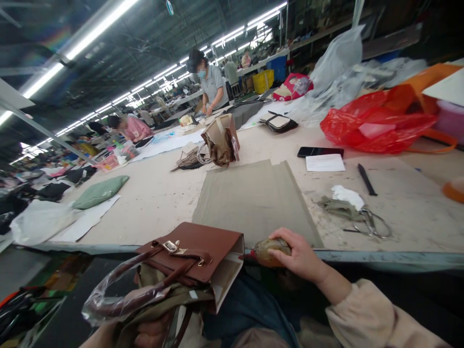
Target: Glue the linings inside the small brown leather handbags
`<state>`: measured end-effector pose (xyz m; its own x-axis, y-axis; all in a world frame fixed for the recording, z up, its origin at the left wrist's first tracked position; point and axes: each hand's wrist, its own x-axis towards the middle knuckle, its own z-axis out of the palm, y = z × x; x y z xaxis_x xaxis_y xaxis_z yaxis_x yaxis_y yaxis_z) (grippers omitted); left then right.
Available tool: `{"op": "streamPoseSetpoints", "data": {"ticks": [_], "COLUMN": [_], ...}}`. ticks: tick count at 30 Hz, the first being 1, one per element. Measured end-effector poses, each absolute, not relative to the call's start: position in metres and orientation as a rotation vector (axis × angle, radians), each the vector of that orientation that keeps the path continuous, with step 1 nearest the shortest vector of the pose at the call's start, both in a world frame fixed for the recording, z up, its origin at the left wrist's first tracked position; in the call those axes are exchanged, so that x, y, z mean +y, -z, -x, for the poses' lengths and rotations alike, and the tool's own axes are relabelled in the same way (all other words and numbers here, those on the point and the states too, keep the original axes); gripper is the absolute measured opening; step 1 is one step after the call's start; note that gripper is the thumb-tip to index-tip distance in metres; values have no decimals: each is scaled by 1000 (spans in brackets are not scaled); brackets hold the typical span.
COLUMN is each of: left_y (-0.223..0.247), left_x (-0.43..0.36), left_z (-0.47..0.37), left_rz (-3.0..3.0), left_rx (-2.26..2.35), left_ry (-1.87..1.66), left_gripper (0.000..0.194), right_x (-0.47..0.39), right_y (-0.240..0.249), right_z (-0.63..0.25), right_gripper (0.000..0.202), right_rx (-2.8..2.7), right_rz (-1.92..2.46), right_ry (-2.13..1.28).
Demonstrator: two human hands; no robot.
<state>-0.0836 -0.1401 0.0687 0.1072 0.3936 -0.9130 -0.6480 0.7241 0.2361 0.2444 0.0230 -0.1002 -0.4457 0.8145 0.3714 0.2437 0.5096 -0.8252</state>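
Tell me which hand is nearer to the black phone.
Right. The right hand, fingers around a bottle, is at the near edge of the table, below the phone; the left hand, at the brown bag, is farther off, lower left.

Red plastic bag (377, 121); black phone (321, 152); yellow crate (263, 81) farther off.

Brown handbag (206, 251) and its olive fabric are hiding much of the left hand (154, 332). Right hand (299, 253) is covering part of the bottle (271, 252); its tip is blurring into shadow. Right sleeve (377, 309) is running off the bottom edge. Orange item (454, 191), right edge, is being cut off. Print on white paper (325, 163) is showing too small to read.
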Motion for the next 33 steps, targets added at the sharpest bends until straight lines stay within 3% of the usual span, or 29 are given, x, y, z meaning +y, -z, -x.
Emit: {"op": "streamPoseSetpoints", "data": {"ticks": [10,18,33], "left_y": [-80,-80,-67], "left_x": [-73,-47,-56], "left_z": [69,72,83], "left_rz": [52,9,-23], "left_rx": [1156,1325,1248], "left_ry": [-741,-703,-740], "left_gripper": [27,47,33], "right_x": [24,22,17], "right_y": [102,104,101], "right_z": [-242,-251,-252], "right_gripper": [16,16,13], "right_rx": [-2004,-1907,-1978], "right_rz": [800,906,737], "right_ry": [-912,-940,-853]}}
